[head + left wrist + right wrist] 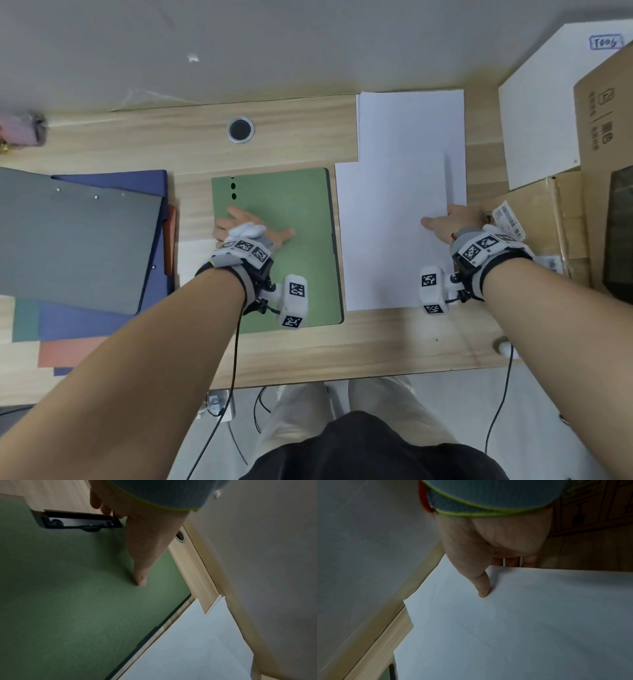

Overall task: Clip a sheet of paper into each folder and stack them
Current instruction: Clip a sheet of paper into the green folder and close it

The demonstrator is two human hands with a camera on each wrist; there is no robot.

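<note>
- Left hand [251, 230]: lies on the green folder [291, 212], thumb stretched flat on the green face, the other fingers reaching toward the folder's left edge. In the left wrist view those fingers [104, 509] sit at the end of the black clip [82, 522]; cannot tell whether they grip it or only touch it.
- Right hand [455, 221]: pinches the right edge of the top sheet of paper [394, 240], thumb on top, other fingers curled under the edge, as the right wrist view shows.
- Green folder: lies open and flat at the middle of the surface [308, 356], nearer the front edge, with a dark rim along its right side. Black clip sits at its left edge.
- Paper: a white stack just right of the folder, close but apart from it. A second white sheet [411, 120] lies further back, partly under the front one, reaching the rear edge of the surface.
- Left part of the surface: a grey folder [75, 240] lies on top of blue [137, 181], green and orange ones, fanned out.
- Rear middle: a round cable hole [240, 129] in the surface.
- Right edge: a cardboard box [603, 113] with a white board [541, 113] leaning beside it.
- Rear left corner: a small pinkish object, blurred.
</note>
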